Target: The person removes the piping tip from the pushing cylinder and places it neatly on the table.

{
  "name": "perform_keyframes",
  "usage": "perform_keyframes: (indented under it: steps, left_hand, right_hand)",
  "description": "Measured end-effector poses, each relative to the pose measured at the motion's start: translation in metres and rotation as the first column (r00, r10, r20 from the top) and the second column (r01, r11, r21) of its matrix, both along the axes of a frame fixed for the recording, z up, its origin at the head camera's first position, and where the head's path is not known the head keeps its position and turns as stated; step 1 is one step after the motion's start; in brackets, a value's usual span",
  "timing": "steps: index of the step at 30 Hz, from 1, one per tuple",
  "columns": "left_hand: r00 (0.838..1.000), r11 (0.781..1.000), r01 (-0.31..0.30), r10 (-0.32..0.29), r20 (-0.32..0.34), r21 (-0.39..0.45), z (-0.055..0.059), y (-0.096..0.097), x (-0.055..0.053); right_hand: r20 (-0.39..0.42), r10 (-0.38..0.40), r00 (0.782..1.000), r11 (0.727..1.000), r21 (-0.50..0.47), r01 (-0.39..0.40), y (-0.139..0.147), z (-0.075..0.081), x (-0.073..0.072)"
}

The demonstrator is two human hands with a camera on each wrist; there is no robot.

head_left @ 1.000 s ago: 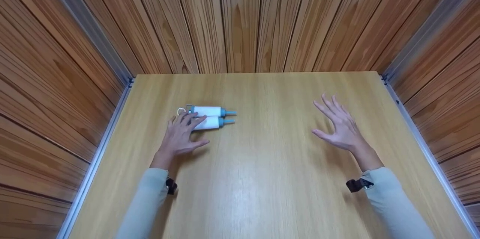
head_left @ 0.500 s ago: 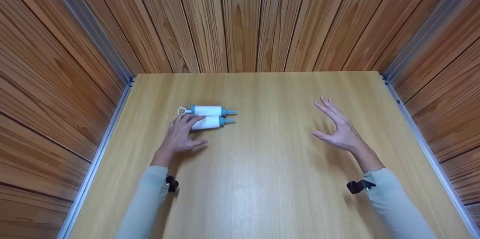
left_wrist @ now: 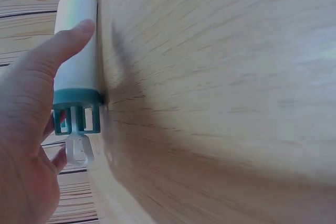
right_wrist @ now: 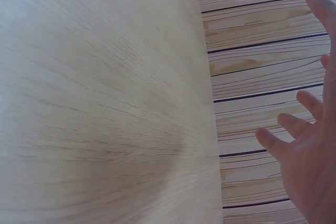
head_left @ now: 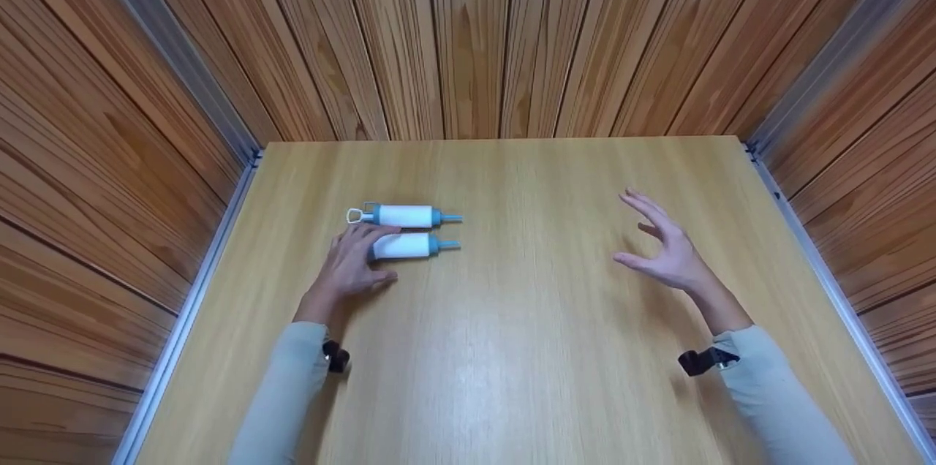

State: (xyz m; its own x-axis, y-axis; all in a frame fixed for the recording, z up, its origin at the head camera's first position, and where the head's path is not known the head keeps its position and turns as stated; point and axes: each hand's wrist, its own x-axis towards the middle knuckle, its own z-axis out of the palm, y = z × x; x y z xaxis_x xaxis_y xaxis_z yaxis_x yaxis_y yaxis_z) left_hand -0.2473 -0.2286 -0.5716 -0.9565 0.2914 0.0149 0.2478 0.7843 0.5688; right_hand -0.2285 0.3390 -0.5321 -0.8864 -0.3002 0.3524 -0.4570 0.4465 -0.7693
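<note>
- The left hand (head_left: 351,260) has its grip part-way round the near syringe (head_left: 401,246), thumb apart from the bent fingers; whether it clasps that syringe or merely touches it, I cannot tell.
- The right hand (head_left: 671,249) holds nothing, its grip spread, with the thumb well away from the fingers, over the right part of the desk (head_left: 512,348).
- The near syringe lies on its side at the desk's left, back end partly under the left hand: white barrel, blue-green collar and tip, pale loop handle, nozzle pointing right.
- The far syringe (head_left: 406,216) lies just beyond it, roughly parallel, a narrow strip of wood between the barrels; it looks alike, loop handle towards the left.
- A wide stretch of desk separates both nozzles from the right hand.
- The desk's far edge meets the plank wall (head_left: 468,33), well beyond the syringes; a metal rail (head_left: 190,304) borders the left side.
</note>
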Motion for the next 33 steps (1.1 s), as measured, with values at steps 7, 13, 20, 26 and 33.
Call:
perform_keyframes:
  steps: [7,13,20,26,33]
  left_hand:
    - [0.997,0.997,-0.023,0.018,0.071,0.068,-0.004,-0.002,-0.001]
    - [0.995,0.993,-0.028,0.016,0.099,0.119,-0.004,-0.004,-0.002]
    - [0.996,0.989,-0.022,0.009,0.088,0.148,-0.006,-0.006,-0.003]
    - [0.996,0.987,-0.025,0.01,0.094,0.158,-0.006,-0.005,-0.003]
    - [0.997,0.988,-0.003,-0.01,0.081,0.152,-0.002,-0.003,-0.003]
  right_hand:
    - [0.052,0.062,0.997,0.989,-0.137,-0.054,0.001,-0.002,-0.001]
    - [0.081,0.164,0.983,0.952,-0.273,-0.137,0.006,-0.005,-0.002]
    - [0.079,0.233,0.969,0.915,-0.356,-0.191,0.011,-0.004,-0.005]
    - [0.088,0.231,0.969,0.918,-0.351,-0.187,0.013,-0.004,-0.005]
    - [0.087,0.226,0.97,0.908,-0.378,-0.178,0.014,0.002,-0.007]
